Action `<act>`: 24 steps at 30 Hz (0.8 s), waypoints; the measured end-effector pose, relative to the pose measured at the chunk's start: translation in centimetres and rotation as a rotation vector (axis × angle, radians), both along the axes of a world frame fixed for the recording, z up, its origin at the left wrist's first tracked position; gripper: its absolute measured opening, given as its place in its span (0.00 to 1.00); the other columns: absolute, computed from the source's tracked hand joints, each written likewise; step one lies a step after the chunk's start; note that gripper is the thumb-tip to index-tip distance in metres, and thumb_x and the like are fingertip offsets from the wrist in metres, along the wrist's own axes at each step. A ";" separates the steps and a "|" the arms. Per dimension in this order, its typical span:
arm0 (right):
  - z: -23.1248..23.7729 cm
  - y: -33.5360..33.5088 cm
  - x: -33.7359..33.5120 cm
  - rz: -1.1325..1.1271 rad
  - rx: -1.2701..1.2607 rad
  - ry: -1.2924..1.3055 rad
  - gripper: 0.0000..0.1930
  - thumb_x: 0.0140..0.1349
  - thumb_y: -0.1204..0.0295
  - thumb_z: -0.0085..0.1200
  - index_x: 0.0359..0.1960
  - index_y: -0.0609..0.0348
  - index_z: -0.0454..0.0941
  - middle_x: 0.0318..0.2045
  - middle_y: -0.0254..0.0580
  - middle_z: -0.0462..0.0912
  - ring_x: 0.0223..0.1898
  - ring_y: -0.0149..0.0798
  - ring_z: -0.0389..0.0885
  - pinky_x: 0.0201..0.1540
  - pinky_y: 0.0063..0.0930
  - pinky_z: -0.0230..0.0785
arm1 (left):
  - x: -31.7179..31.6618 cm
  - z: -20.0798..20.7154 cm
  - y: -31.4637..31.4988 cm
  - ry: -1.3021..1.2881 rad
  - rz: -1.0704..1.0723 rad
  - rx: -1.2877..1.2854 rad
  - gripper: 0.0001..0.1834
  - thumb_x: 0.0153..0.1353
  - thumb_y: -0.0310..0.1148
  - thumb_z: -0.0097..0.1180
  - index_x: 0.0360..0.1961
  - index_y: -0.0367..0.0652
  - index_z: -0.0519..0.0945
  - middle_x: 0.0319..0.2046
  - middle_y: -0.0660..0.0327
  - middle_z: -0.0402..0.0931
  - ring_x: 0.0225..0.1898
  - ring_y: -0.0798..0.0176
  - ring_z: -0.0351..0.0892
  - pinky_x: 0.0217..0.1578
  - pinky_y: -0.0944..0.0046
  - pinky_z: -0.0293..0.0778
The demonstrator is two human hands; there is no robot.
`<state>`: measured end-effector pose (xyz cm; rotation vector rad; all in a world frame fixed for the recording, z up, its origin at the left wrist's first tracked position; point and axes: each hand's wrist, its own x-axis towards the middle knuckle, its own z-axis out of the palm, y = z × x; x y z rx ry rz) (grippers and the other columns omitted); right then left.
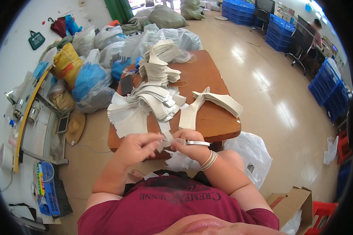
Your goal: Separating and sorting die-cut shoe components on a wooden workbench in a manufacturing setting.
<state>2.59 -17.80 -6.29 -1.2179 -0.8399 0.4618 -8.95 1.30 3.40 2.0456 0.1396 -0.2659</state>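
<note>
Just in front of the table's near edge, my left hand (139,148) has its fingers bent together at a small white strip (167,138) between my hands. My right hand (189,137), closed with thumb against fingers, holds a narrow white roll (198,143) that looks like tape. Beyond my left hand a fanned heap of cream curved cut pieces (135,105) covers the near left of the brown table (213,131). A smaller stack of forked cream pieces (192,113) lies beyond my right hand. Another tall stack (157,66) stands farther back.
A dark phone (126,84) lies at the table's left side. Stuffed plastic bags (92,84) crowd the floor left and behind. A white plastic bag (249,156) hangs by the table's right corner. A cardboard box (292,207) stands lower right. Blue crates (326,84) and a seated person (317,37) are right.
</note>
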 end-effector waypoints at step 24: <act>1.6 -1.3 -1.5 -0.011 0.046 -0.979 0.08 0.52 0.74 0.63 0.30 0.55 0.75 0.37 0.39 0.78 0.41 0.45 0.77 0.45 0.37 0.69 | 1.8 -4.5 -0.4 -0.823 0.102 0.419 0.08 0.55 0.24 0.63 0.37 0.42 0.85 0.32 0.54 0.83 0.33 0.55 0.83 0.34 0.63 0.78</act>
